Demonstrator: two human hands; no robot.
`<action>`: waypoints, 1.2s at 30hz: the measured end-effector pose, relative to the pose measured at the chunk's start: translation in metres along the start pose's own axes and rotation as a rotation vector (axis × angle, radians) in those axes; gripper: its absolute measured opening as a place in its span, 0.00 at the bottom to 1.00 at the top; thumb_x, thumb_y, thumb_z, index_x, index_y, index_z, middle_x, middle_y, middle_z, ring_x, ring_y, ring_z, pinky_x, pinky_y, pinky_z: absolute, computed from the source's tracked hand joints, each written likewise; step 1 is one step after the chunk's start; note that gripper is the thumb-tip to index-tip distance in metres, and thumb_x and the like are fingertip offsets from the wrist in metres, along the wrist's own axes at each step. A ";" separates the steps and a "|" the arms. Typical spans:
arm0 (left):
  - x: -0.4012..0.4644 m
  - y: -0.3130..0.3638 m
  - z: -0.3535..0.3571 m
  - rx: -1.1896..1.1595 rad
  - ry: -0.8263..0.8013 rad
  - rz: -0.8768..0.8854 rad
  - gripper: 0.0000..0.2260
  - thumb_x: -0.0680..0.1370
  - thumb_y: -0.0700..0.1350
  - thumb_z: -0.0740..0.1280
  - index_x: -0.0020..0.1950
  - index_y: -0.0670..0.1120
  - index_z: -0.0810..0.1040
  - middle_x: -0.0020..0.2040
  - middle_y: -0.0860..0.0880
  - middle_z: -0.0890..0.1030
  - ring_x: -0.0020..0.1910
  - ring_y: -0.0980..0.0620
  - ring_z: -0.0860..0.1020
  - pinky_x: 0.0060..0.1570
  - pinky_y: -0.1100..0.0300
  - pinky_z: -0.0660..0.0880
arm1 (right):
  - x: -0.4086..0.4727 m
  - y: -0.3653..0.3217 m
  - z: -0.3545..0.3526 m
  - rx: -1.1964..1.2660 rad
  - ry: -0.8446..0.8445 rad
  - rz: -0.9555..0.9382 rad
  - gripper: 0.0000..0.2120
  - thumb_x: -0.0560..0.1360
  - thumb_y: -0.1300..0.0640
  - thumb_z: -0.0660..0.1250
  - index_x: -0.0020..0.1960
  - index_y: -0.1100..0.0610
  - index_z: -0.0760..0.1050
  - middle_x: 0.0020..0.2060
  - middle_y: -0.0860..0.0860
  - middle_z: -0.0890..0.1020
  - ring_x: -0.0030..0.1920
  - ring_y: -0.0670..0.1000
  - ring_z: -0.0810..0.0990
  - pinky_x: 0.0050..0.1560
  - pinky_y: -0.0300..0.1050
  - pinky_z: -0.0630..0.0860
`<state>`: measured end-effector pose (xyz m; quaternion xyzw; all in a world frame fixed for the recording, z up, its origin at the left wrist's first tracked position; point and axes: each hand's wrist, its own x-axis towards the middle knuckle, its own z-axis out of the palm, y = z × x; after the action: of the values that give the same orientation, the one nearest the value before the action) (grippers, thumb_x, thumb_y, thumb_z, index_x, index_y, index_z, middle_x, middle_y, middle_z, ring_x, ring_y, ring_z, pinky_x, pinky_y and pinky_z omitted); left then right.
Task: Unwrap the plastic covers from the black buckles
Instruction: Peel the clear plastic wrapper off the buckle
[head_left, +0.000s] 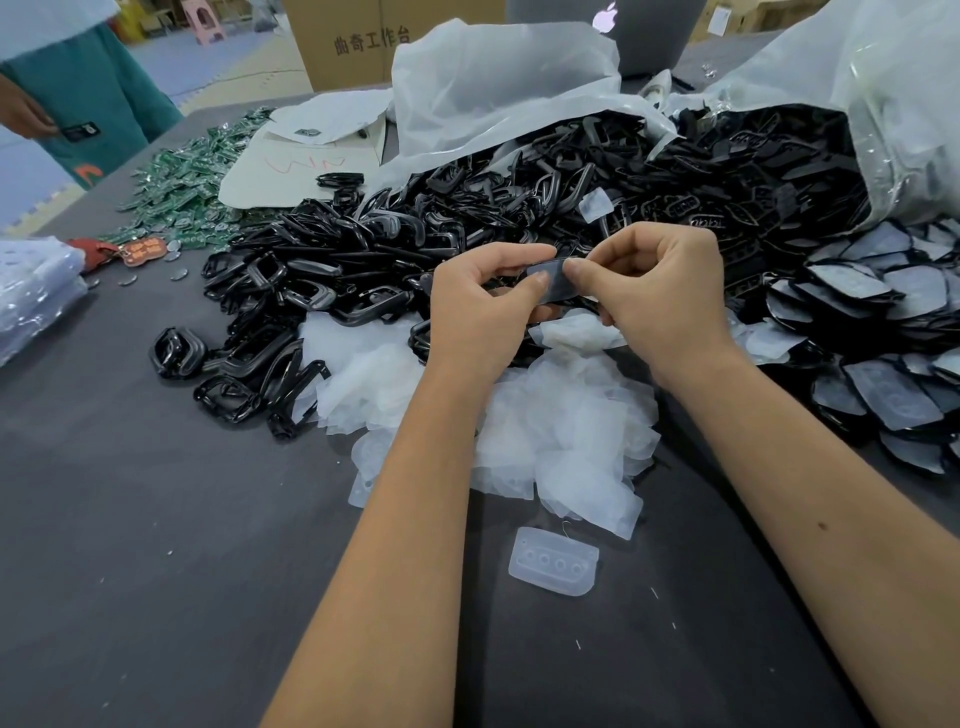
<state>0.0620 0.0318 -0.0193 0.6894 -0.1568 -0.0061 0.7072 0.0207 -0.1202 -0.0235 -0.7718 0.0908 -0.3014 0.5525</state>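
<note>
Item: one covered black buckle (553, 280), at 12 o'clock above the discarded film heap (519, 415), pinched by left hand (480, 306) and right hand (660, 296); likely light, stiff, its film slippery, best gripped by edges; open dark table (156, 519) at 7 o'clock.

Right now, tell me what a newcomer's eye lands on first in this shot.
First, the two hands at centre: the left hand and right hand pinch one wrapped buckle between them. Behind them a big heap of black buckles spills from torn white bags. Below the hands lies a drift of peeled plastic covers on the dark table.
</note>
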 end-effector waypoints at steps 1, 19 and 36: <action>0.000 0.000 0.000 0.002 0.002 -0.003 0.09 0.77 0.31 0.71 0.54 0.39 0.86 0.42 0.52 0.86 0.39 0.48 0.86 0.41 0.59 0.83 | 0.000 0.000 0.000 0.000 0.000 0.003 0.09 0.71 0.55 0.81 0.37 0.55 0.82 0.28 0.51 0.83 0.23 0.49 0.78 0.28 0.41 0.73; -0.001 0.003 -0.002 -0.199 -0.039 -0.066 0.09 0.80 0.31 0.66 0.53 0.40 0.86 0.46 0.42 0.86 0.39 0.48 0.84 0.40 0.62 0.80 | 0.000 -0.001 -0.001 0.385 -0.198 0.295 0.06 0.75 0.59 0.78 0.45 0.60 0.82 0.35 0.52 0.83 0.30 0.48 0.77 0.27 0.37 0.71; 0.000 -0.001 -0.003 -0.105 -0.058 -0.015 0.10 0.78 0.29 0.69 0.54 0.39 0.85 0.42 0.45 0.85 0.38 0.48 0.86 0.40 0.61 0.82 | -0.001 -0.005 -0.001 0.239 -0.181 0.165 0.06 0.80 0.65 0.71 0.45 0.61 0.83 0.29 0.51 0.83 0.29 0.50 0.82 0.31 0.41 0.81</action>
<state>0.0626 0.0346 -0.0201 0.6522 -0.1713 -0.0396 0.7374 0.0186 -0.1193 -0.0193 -0.7146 0.0673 -0.1928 0.6691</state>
